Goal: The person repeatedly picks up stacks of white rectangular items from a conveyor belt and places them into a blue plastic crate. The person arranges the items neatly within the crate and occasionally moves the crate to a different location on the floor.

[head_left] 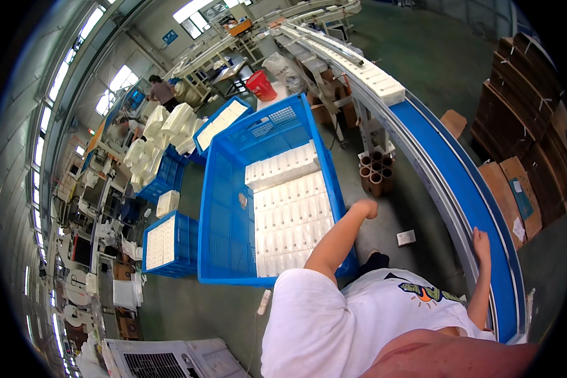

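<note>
My left hand [366,208] hangs over the floor, between the large blue crate and the conveyor, its fingers curled closed with nothing showing in them. The blue plastic crate [230,276] holds rows of small white boxes [293,208], with a further layer stacked at its far end. On the right, my right hand [481,244] is at the near rail of the conveyor, over the blue belt [460,173]; its fingers look bent closed, and no object shows in it. A line of white boxes [384,88] stands farther up the belt.
One white box [406,237] lies on the floor between crate and conveyor. Brown cardboard tubes [376,173] stand near the conveyor's legs. Stacked cardboard [516,101] is at the far right. A smaller blue crate [186,246] and a red bucket [261,86] stand beyond. Two people work far left.
</note>
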Motion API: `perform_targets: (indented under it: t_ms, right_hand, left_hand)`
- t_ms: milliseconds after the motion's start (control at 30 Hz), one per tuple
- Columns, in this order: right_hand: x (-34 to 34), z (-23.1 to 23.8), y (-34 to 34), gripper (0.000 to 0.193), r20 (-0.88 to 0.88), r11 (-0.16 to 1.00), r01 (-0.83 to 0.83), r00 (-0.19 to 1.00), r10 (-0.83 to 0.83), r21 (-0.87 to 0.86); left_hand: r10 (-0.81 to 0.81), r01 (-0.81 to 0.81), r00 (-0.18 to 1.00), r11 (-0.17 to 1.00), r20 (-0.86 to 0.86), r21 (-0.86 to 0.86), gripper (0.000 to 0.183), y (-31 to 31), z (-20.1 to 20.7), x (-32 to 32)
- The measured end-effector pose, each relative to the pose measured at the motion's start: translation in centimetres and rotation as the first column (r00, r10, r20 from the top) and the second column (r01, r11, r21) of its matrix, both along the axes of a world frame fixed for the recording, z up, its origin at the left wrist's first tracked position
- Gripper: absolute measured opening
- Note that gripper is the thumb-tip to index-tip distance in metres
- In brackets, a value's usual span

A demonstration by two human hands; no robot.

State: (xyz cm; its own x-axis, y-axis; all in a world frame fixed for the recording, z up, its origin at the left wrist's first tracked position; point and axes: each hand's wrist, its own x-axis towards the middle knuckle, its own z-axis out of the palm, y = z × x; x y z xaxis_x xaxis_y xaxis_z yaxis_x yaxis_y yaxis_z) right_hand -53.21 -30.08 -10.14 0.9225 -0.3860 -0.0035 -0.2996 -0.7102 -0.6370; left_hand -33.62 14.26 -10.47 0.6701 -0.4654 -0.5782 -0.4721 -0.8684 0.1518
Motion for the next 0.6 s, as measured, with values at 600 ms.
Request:
perform_targets:
  t_ms: [600]
  right_hand:
    - [0.1, -0.6, 0.1, 0.048, 0.124, 0.999, -0.003, 0.992, 0.008, -0.04]
  left_hand:
    - [-0.066, 0.066, 0.998, 0.991, -0.004, -0.115, 0.034, 0.3, 0.4, -0.3]
